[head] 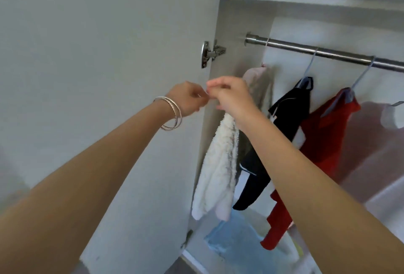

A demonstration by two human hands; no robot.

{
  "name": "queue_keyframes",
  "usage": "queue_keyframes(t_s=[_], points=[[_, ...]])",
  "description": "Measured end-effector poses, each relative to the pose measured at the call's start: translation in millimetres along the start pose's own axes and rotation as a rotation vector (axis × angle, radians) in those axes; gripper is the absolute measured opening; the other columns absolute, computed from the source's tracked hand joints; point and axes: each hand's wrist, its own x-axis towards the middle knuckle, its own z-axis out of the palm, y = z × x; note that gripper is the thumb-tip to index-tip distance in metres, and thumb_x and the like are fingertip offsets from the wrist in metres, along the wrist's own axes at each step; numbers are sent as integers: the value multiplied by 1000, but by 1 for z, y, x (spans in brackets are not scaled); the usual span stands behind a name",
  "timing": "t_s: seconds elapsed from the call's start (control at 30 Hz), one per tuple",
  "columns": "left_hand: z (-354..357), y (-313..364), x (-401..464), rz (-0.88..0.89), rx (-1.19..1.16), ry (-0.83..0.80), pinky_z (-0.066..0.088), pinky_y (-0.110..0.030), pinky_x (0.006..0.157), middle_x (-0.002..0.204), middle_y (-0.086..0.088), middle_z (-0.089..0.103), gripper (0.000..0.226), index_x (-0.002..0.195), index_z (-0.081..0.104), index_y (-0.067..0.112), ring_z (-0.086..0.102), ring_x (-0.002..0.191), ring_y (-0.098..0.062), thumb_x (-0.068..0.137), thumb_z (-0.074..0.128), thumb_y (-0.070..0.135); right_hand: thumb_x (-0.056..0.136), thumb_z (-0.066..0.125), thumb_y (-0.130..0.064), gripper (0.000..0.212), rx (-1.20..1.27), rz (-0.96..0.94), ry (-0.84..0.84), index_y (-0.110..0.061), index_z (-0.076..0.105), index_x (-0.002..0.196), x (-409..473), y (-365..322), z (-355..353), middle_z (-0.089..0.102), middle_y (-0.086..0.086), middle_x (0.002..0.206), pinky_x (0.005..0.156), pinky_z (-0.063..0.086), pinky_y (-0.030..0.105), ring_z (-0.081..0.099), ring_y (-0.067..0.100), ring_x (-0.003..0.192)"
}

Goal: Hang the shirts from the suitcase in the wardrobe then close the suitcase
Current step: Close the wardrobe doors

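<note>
Your left hand [188,98] and right hand [229,96] meet w/ curled fingers, pinching something thin, can't tell what, beside the fluffy white shirt [216,168] under the steel rail [317,51].

Both hands raised at open wardrobe: left hand [188,98] and right hand [229,96] fingertips meeting, pinching fluffy white shirt [216,164].

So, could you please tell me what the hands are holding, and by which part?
Both hands, left and right, have their fingers pinched together beside the white fluffy garment. What their grip closes on cannot be told.
</note>
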Motion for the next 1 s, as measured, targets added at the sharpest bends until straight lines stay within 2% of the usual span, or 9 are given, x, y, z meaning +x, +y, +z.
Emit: queue_keyframes(t_s=[0.17,0.27,0.4,0.53,0.63,0.7,0.83,0.93,1.0], points=[[-52,-23,-96,-189,100,107,48,-27,68,101,-13,71,13,93,63,15,67,92,-26,87,52,18,84,53,0,22,74,-44,-176,-20,63,81,-44,-24,67,64,3,83,72,48,32,62,18,84],[-83,-30,-145,-354,123,-15,48,-26,63,97,-7,69,19,101,62,10,67,86,-21,90,49,20,84,52,1,23,106,-76,-273,-19,63,80,-65,-40,98,62,-1,76,70,46,28,61,17,82],[-122,-37,-200,-624,219,-189,52,-29,76,92,-5,69,18,94,63,11,68,88,-23,91,49,22,81,53,0,29,115,-124,-361,-26,60,70,-87,-58,136,61,-5,71,70,45,27,61,16,80],[-148,-59,-230,-780,227,18,48,-28,66,93,-10,65,16,99,59,4,65,82,-27,90,50,13,79,54,-1,28,110,-152,-389,-26,60,68,-101,-67,161,63,1,78,68,44,28,61,17,80],[-153,-74,-231,-698,192,237,47,-29,68,111,-14,58,38,123,49,8,59,96,-30,85,50,2,79,55,-2,26,112,-161,-386,-25,62,74,-107,-73,173,63,4,82,70,45,29,60,17,81],[-153,-79,-226,-557,155,275,45,-28,71,123,-13,57,50,130,45,12,56,106,-29,83,46,-5,80,55,-2,22,105,-166,-378,-22,64,82,-110,-77,179,63,4,84,71,46,30,60,17,82],[-162,-84,-221,-416,-31,251,42,-23,61,90,-6,65,40,111,56,9,63,82,-17,85,35,-10,82,57,-5,19,98,-168,-312,-22,63,85,-114,-84,184,61,-5,77,71,46,27,59,15,82],[-175,-91,-222,-355,-75,141,54,-25,68,90,-3,66,23,97,57,13,67,70,-1,88,43,-4,82,64,-18,10,124,-140,-245,-26,58,84,-120,-91,186,59,-7,78,64,44,22,60,14,82],[-181,-91,-221,-282,-50,53,57,-23,68,93,-9,69,14,91,58,10,69,68,-1,88,50,-1,79,70,-32,19,127,-129,-202,-25,56,90,-125,-95,184,56,-7,82,64,44,24,61,15,84]])
